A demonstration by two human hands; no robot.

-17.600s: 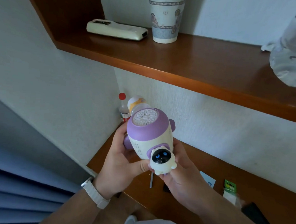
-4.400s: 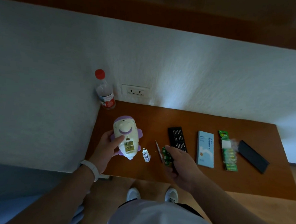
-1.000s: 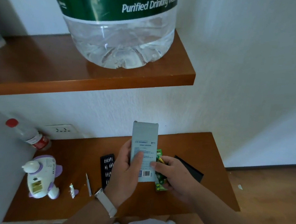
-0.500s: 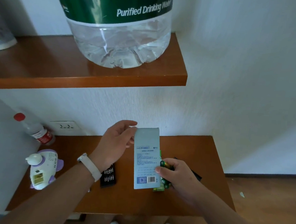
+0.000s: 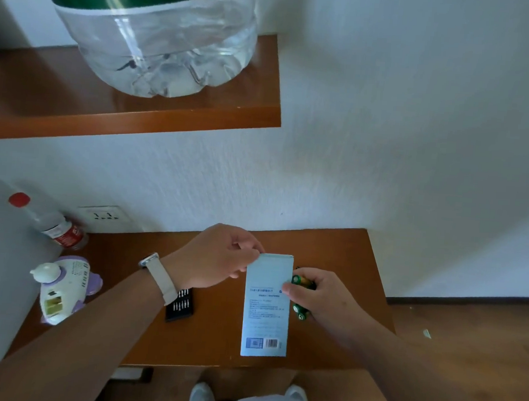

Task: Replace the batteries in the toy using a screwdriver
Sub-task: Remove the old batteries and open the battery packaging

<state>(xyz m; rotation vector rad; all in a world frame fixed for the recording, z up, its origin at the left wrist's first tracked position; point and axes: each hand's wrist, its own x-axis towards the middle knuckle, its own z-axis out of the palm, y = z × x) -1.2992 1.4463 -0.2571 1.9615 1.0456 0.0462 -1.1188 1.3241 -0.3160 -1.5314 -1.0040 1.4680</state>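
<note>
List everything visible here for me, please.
water jug: one, clear, green label, shelf
shelf: one, brown, wall
small bottle: one, red cap, table's back left
socket: one, white, wall
toy: one, white and purple, table's left
bit tray: one, black, table middle
box: one, light blue, held over table
batteries: at least two, green, right hand
table: one, brown
shoes: two, white, floor
left hand: pinches box top
right hand: grips batteries, thumb on box

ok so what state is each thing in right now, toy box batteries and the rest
toy: lying on the desk, battery compartment open
blue box: held up, left hand pinches its top corner
batteries: gripped in right hand, thumb against the box
bit tray: uncovered, bits showing
small bottle: capped
wall socket: nothing plugged in
</note>
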